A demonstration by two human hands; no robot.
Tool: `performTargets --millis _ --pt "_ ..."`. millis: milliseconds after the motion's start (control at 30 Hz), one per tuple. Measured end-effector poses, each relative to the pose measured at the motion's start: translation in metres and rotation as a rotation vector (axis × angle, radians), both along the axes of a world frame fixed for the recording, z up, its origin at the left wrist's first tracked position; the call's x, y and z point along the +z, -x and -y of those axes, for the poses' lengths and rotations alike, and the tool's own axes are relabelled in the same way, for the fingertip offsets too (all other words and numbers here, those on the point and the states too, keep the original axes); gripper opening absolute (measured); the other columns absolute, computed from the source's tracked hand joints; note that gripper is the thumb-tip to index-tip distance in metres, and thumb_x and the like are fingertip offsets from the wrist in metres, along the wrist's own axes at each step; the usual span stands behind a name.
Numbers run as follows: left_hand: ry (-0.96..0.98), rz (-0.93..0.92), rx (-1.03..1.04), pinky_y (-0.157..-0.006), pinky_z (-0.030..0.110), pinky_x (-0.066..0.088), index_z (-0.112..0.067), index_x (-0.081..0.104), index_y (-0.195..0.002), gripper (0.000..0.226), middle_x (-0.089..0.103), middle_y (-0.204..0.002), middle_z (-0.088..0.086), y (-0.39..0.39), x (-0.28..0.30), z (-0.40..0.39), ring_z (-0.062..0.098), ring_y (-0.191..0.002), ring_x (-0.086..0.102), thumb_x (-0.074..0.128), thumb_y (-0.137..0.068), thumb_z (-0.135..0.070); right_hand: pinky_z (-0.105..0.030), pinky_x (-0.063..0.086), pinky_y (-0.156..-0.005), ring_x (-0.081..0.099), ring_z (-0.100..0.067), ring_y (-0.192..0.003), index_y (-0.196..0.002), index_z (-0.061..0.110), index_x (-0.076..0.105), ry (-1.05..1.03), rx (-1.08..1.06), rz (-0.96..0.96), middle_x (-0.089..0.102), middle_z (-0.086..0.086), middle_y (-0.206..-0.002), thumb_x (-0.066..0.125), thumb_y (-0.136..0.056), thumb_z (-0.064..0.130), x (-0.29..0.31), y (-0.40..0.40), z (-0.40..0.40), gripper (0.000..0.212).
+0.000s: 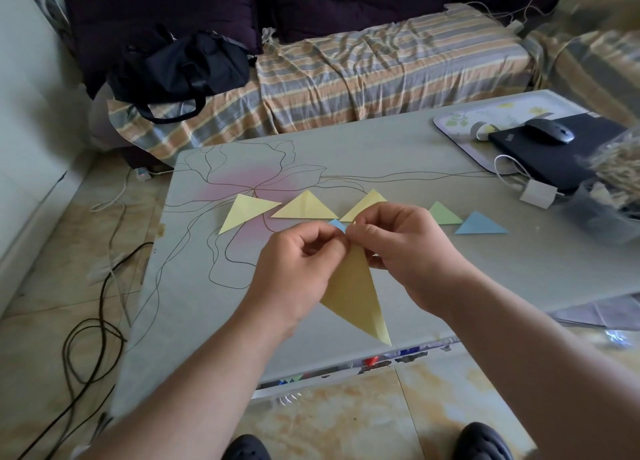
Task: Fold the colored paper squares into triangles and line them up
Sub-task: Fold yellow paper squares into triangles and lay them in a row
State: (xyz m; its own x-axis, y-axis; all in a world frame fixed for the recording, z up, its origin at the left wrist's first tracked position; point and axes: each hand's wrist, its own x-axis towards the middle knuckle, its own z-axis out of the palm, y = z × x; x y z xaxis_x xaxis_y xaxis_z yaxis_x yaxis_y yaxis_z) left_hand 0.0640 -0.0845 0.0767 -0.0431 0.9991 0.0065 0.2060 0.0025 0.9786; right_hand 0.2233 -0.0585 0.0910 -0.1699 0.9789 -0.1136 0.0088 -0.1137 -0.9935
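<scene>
**Paper pinched at its corner above the table**

Paper of a yellow colour (353,293), already doubled into a triangle, is held in the air over the near part of the table (381,154). Its top corner is pinched between the curled fingers of the left hand (298,269) and the right hand (408,251), which meet there; the long point hangs down toward the table's near edge. The two layers are probably being matched at that corner so that the crease can be set cleanly.

Beyond the hands a row is laid out: three yellow triangles (304,207), a green triangle (443,214) and a blue triangle (479,224), each near the next, some touching. A small blue tip (336,224) shows just behind the fingers; what it belongs to cannot be told.

At the far right of the table a tray (450,130), a black laptop (561,154) with a mouse (549,131) on it, and a white charger (538,193) are set well apart from the row. Room for the next triangle is judged to lie at the row's left end; to the right the charger and its cable stand in the way.
</scene>
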Motion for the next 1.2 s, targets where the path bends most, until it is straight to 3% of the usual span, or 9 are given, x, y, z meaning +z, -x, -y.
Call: performTargets --millis 233,333,533,767,933,1067,1200 --pt "0.035 0.022 0.03 -0.077 0.035 0.054 -0.033 0.08 -0.085 0.014 0.078 -0.082 -0.006 0.001 0.0 -0.003 0.01 -0.074 0.067 0.072 -0.081 -0.045 -0.043 0.045 -0.073 0.052 -0.025 -0.072 -0.074 0.012 0.067 0.005 -0.029 -0.039 0.059 -0.013 -0.073 0.07 -0.094 0.006 -0.001 0.002 -0.001 0.021" --pt "0.021 0.006 0.035 -0.077 0.029 0.054 -0.035 0.08 -0.085 0.006 0.079 -0.084 -0.009 0.003 -0.001 -0.003 0.006 -0.076 0.069 0.076 -0.09 -0.034 -0.038 0.049 -0.073 0.055 -0.024 -0.072 -0.077 0.011 0.065 0.005 -0.087 -0.075 0.062 -0.008 -0.072 0.067 -0.096 0.006 0.003 -0.002 -0.003 0.019" --pt "0.041 -0.022 0.04 -0.076 0.025 0.053 -0.034 0.08 -0.083 0.015 0.077 -0.079 -0.012 0.003 0.002 -0.002 0.002 -0.072 0.067 0.074 -0.094 -0.026 -0.027 0.055 -0.065 0.059 -0.02 -0.069 -0.08 0.01 0.064 0.015 -0.117 -0.126 0.062 -0.011 -0.075 0.067 -0.097 0.006 0.003 -0.002 -0.004 0.018" --pt "0.042 -0.107 0.022 -0.072 0.029 0.05 -0.029 0.078 -0.081 0.015 0.074 -0.072 -0.002 0.01 0.003 0.0 0.012 -0.069 0.065 0.072 -0.095 -0.03 -0.036 0.054 -0.071 0.057 -0.016 -0.063 -0.077 0.016 0.063 0.049 -0.231 -0.254 0.057 -0.004 -0.074 0.067 -0.097 0.01 0.01 -0.014 -0.014 0.022" --pt "0.034 -0.141 0.018 -0.075 0.034 0.053 -0.025 0.075 -0.078 0.017 0.074 -0.074 0.001 0.016 0.005 -0.001 0.027 -0.082 0.07 0.069 -0.094 -0.027 -0.042 0.049 -0.074 0.056 -0.018 -0.064 -0.076 0.018 0.063 0.055 -0.278 -0.265 0.059 -0.001 -0.069 0.067 -0.098 0.011 0.01 -0.016 -0.016 0.023" --pt "0.025 -0.132 0.078 -0.069 0.033 0.044 -0.019 0.067 -0.078 0.016 0.066 -0.072 0.008 0.019 0.005 -0.002 0.024 -0.07 0.058 0.062 -0.09 -0.029 -0.041 0.048 -0.074 0.058 -0.018 -0.064 -0.077 0.019 0.063 0.065 -0.291 -0.267 0.061 0.001 -0.07 0.066 -0.098 0.012 0.012 -0.02 -0.018 0.023" --pt "0.017 -0.047 0.025 -0.075 0.034 0.05 -0.033 0.07 -0.084 0.014 0.067 -0.076 -0.014 0.013 0.005 0.0 0.008 -0.076 0.06 0.062 -0.088 -0.044 -0.038 0.053 -0.072 0.059 -0.019 -0.065 -0.076 0.018 0.062 0.074 -0.26 -0.258 0.059 -0.003 -0.074 0.067 -0.097 0.01 0.009 -0.013 -0.015 0.023"
